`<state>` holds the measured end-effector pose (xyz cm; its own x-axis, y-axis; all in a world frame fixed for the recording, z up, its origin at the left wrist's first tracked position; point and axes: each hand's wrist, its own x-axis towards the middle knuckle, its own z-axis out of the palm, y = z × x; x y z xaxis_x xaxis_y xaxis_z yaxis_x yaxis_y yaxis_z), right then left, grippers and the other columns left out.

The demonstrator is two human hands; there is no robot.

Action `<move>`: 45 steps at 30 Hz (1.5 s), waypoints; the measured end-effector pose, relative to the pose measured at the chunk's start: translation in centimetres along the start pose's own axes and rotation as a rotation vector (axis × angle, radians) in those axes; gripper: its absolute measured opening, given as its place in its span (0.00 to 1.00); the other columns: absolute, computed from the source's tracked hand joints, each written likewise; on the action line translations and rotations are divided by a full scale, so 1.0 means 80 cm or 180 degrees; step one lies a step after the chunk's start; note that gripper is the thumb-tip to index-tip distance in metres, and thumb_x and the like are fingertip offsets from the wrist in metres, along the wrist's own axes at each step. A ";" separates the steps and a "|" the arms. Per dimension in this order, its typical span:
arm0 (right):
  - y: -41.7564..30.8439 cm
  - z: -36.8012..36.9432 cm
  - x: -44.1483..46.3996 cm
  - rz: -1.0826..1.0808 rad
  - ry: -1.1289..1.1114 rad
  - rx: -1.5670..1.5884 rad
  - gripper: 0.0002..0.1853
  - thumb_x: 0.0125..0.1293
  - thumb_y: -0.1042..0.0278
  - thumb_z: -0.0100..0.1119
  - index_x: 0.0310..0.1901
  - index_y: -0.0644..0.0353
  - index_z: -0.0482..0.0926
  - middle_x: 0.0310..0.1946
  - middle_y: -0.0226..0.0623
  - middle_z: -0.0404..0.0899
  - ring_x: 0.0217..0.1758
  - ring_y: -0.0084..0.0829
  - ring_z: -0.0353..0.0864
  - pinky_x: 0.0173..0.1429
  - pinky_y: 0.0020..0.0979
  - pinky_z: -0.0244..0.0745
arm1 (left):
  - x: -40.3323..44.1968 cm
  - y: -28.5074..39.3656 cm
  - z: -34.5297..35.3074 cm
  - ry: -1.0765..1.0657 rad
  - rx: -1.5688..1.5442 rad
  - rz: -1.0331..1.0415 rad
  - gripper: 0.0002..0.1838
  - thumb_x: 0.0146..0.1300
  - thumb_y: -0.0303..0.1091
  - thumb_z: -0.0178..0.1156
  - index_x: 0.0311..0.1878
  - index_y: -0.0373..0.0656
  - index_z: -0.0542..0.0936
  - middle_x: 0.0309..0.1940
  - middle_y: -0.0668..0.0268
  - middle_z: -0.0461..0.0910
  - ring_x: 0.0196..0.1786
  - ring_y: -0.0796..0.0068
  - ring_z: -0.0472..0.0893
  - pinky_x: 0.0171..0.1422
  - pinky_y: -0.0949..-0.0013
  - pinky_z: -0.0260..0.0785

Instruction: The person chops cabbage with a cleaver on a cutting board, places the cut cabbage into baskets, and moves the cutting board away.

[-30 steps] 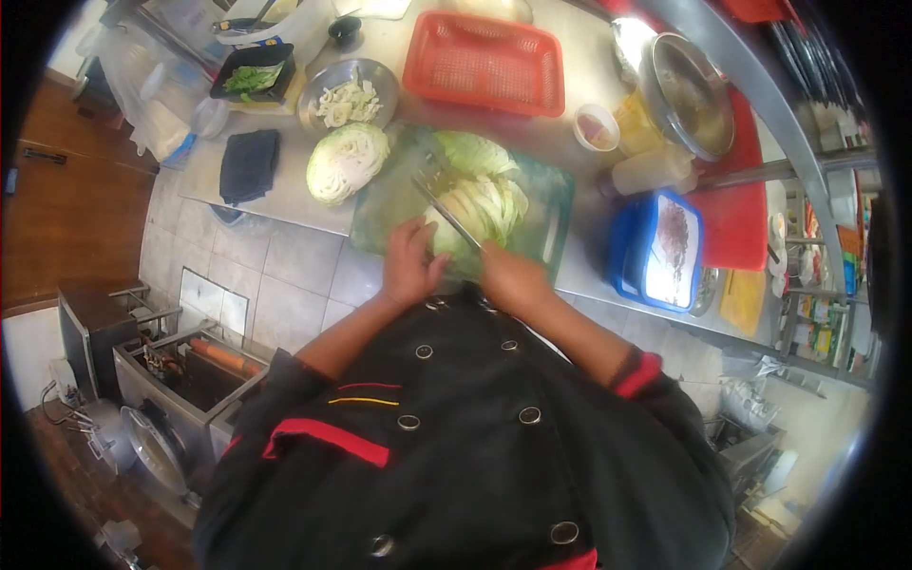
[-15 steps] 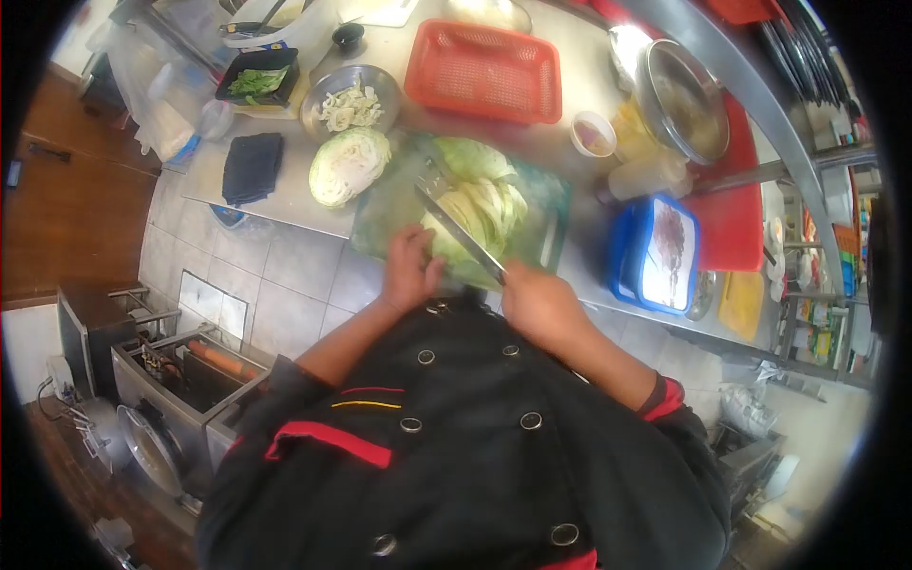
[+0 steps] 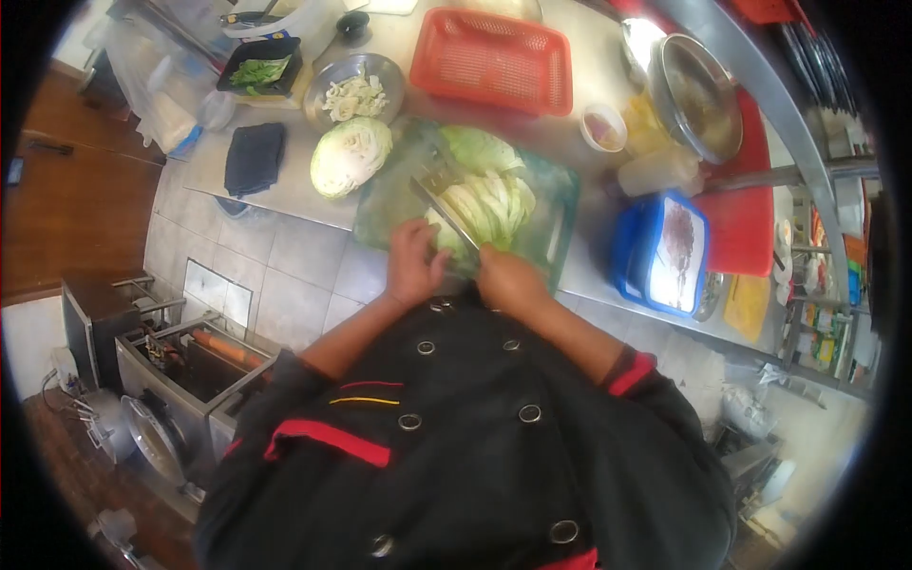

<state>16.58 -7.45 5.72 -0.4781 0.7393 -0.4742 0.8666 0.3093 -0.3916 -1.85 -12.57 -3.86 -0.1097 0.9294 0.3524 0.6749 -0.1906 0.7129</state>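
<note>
My right hand (image 3: 513,281) grips the handle of a knife (image 3: 446,215), whose blade points up and left across the cut cabbage (image 3: 489,207). Several slices of the cabbage lean together on a green cutting board (image 3: 560,214). My left hand (image 3: 414,260) has bent fingers against the near left side of the cabbage, close to the blade; their tips are partly hidden. At the board's left corner rests a cabbage half (image 3: 351,157), pale cut face up. A loose cabbage piece (image 3: 483,149) lies behind the slices.
Behind the board are a steel bowl (image 3: 318,106) of chopped pieces and a red basket (image 3: 494,95). A dark cloth (image 3: 255,160) lies left. On the right stand a small white cup (image 3: 603,127), a squeeze bottle (image 3: 658,172) and a blue container (image 3: 632,249).
My right hand and the knife have shifted left and slightly up, toward my left hand. The left hand stays beside the cabbage. The whole view has tilted a little.
</note>
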 end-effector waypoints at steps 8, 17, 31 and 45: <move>0.004 -0.041 -0.022 -0.0034 0.0072 -0.0001 0.10 0.63 0.71 0.48 0.43 0.66 0.73 0.36 0.59 0.82 0.41 0.59 0.82 0.48 0.55 0.74 | -0.001 0.003 -0.009 0.0008 0.0041 0.0092 0.26 0.54 0.29 0.68 0.57 0.37 0.73 0.56 0.47 0.70 0.58 0.45 0.71 0.64 0.53 0.66; -0.023 -0.085 -0.073 -0.0109 0.0219 0.0043 0.08 0.62 0.72 0.49 0.39 0.67 0.73 0.33 0.60 0.81 0.39 0.60 0.81 0.47 0.54 0.74 | -0.008 -0.005 -0.001 0.0018 -0.0423 -0.0201 0.26 0.56 0.31 0.67 0.58 0.37 0.73 0.56 0.47 0.71 0.59 0.45 0.72 0.64 0.52 0.67; -0.029 -0.071 -0.053 0.0149 -0.0312 0.0133 0.11 0.63 0.73 0.45 0.45 0.68 0.72 0.36 0.62 0.81 0.43 0.61 0.82 0.50 0.55 0.73 | -0.004 -0.004 0.001 0.0150 -0.0156 0.0072 0.24 0.55 0.29 0.67 0.55 0.38 0.74 0.53 0.49 0.73 0.56 0.46 0.73 0.62 0.53 0.67; 0.023 -0.022 0.005 0.0232 0.0168 0.0422 0.14 0.65 0.67 0.49 0.47 0.67 0.73 0.37 0.60 0.81 0.44 0.59 0.81 0.51 0.54 0.73 | 0.031 0.023 -0.012 -0.0423 0.0165 0.0206 0.31 0.52 0.36 0.71 0.60 0.39 0.74 0.55 0.48 0.73 0.58 0.45 0.72 0.65 0.52 0.66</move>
<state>18.24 -5.52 6.18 -0.4036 0.7883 -0.4645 0.8706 0.1746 -0.4600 -1.59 -10.90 -1.11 0.0305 0.9500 0.3108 0.7146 -0.2381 0.6577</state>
